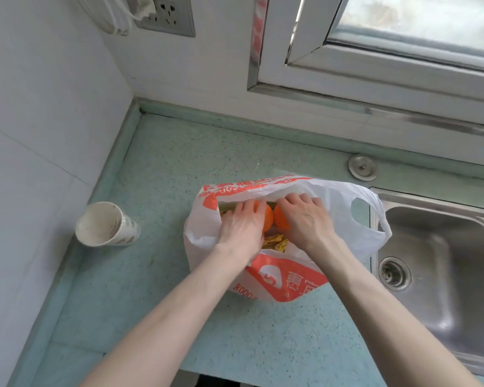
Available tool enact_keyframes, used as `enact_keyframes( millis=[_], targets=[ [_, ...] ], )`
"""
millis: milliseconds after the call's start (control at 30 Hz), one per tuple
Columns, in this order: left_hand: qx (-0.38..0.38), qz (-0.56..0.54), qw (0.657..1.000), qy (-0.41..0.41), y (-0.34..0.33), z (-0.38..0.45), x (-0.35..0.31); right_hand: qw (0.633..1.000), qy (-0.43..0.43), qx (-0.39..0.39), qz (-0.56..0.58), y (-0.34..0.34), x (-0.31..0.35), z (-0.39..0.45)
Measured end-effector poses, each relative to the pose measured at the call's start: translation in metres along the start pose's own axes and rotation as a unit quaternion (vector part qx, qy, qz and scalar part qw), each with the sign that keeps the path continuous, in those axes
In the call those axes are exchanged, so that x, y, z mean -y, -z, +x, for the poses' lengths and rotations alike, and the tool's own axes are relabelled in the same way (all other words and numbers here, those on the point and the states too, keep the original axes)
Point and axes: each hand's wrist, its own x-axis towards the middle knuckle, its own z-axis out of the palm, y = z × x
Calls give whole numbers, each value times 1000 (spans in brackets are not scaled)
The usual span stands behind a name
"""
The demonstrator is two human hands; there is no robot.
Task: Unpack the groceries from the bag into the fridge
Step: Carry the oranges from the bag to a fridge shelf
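White-and-orange plastic bag (285, 277) mid-frame, printed "8000", on surface (162, 169); left hand (242, 229) and right hand (305, 219) each gripping an orange (268, 219) inside

A single wide-angle view is taken from head height, aimed forward and steeply down onto the tabletop (157, 169). The corner wall (39, 107) and window (403, 37) are caught at the upper edge. Both forearms are seen close, entering from below.

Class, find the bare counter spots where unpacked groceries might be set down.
Bare green speckled countertop lies between white-and-orange plastic bag and back wall, and in front of the bag. Crowded: white paper cup at left, steel sink at right.
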Motion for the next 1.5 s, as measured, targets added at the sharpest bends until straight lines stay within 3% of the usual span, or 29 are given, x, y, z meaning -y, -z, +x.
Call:
enact_keyframes(
  millis=[167,367,533,700,800,1067,1233,1500],
  targets=[
    [-4,11,999,49,-12,7,-4,999,-12,10,-36,0,-3,6],
    [-26,-30,998,48,-16,-1,-5,999,-11,-38,-20,1,-3,-8],
    [-74,-87,992,61,0,-27,-9,995,-42,4,89,11,-5,-38],
    [-129,-120,981,84,24,-66,-23,980,-20,-91,174,19,-3,-71],
    [-153,-132,975,96,31,-91,-29,972,-9,-89,218,20,-7,-91],
    [-233,-229,936,131,55,-165,-52,947,20,-201,249,31,-10,-157],
    [-281,-245,922,108,71,-201,-60,916,6,-268,297,45,-6,-202],
    [-327,-258,908,-35,122,-214,-70,848,-83,-390,348,80,-14,-261]
  ],
)
